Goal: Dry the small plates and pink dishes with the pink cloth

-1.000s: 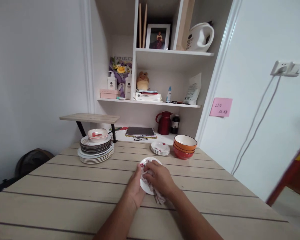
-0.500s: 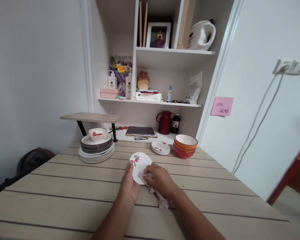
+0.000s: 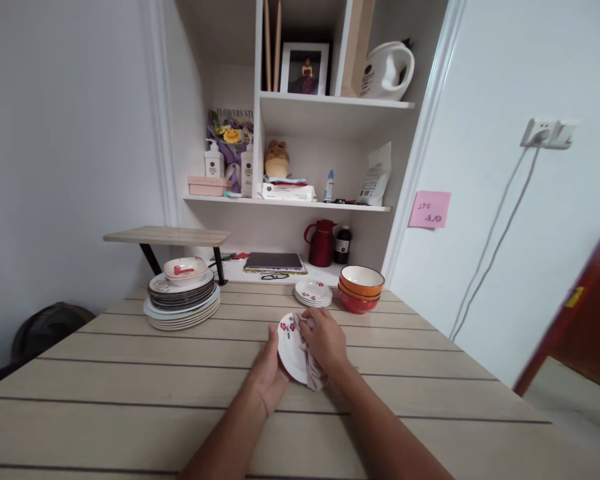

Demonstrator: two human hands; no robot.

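A small white plate [image 3: 291, 353] with red flowers is held tilted above the wooden table [image 3: 180, 380]. My left hand [image 3: 269, 375] grips its left edge, thumb at the rim and fingers hidden beneath. My right hand [image 3: 325, 340] is closed on a pale pink cloth [image 3: 316, 375] and presses it against the plate's right side. Part of the cloth hangs down past the lower rim. Just beyond my hands stands a stack of matching small plates [image 3: 313, 292], with a stack of orange and red bowls [image 3: 361, 288] to its right.
At the left, a tall stack of plates [image 3: 183, 307] carries a square bowl [image 3: 186, 270], beside a raised wooden shelf stand [image 3: 167, 235]. A laptop [image 3: 274, 261], glasses [image 3: 275, 276], a red jug [image 3: 322, 243] and a dark bottle [image 3: 343, 245] line the back.
My right hand has moved the cloth up the plate, from its lower right toward the upper right rim. The plate has turned and tilted more. The whole view has shifted slightly.
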